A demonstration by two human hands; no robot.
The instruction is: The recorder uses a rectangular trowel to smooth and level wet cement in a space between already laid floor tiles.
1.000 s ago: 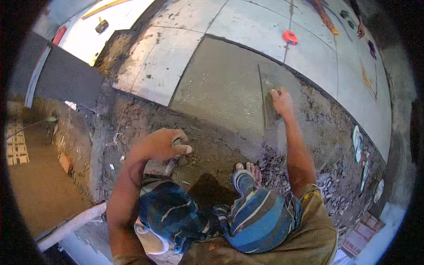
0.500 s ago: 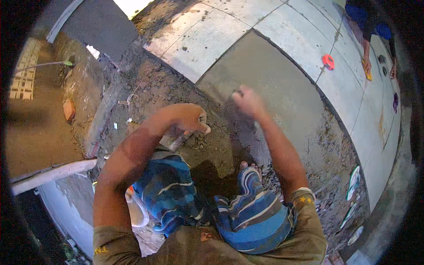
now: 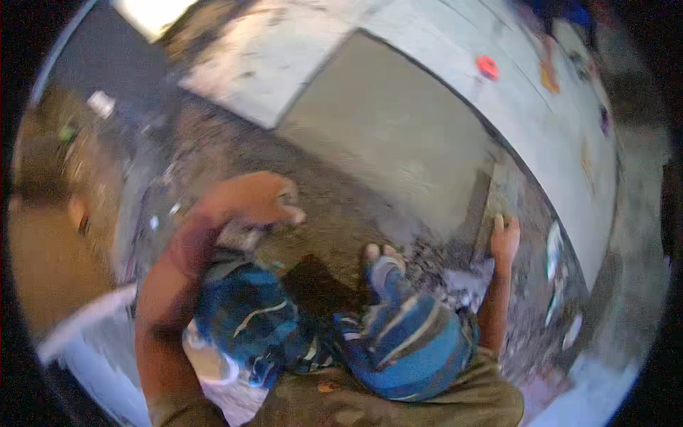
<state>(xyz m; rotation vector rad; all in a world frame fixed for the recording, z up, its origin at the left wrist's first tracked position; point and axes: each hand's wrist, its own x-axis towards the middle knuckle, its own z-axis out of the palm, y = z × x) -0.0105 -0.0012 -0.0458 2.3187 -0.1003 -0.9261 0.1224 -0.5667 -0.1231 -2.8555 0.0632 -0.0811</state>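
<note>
My right hand [image 3: 505, 238] grips a long flat float [image 3: 478, 210] at the right edge of a smooth wet mortar patch [image 3: 388, 121], bordered on its far sides by pale tiles. My left hand [image 3: 260, 199] is raised over the rough muddy strip [image 3: 324, 206] left of centre, fingers curled; what they hold is unclear, with a blurred grey shape just below. My bare toes [image 3: 377, 256] and striped trousers [image 3: 405, 341] are beneath, between my arms. The picture is smeared by motion.
An orange tape measure [image 3: 487, 67] lies on the tiles [image 3: 427, 35]. A co-worker's dark sleeve and hand [image 3: 548, 64] are at the upper right beside a yellow object. Sandals [image 3: 553, 249] lie at the right. A brown dirt area [image 3: 53, 263] and pale plank [image 3: 85, 317] are at left.
My right hand and float first swept left across the mortar, then moved right and nearer me, to the patch's right edge. My left hand stayed curled; the whole view shifted and blurred.
</note>
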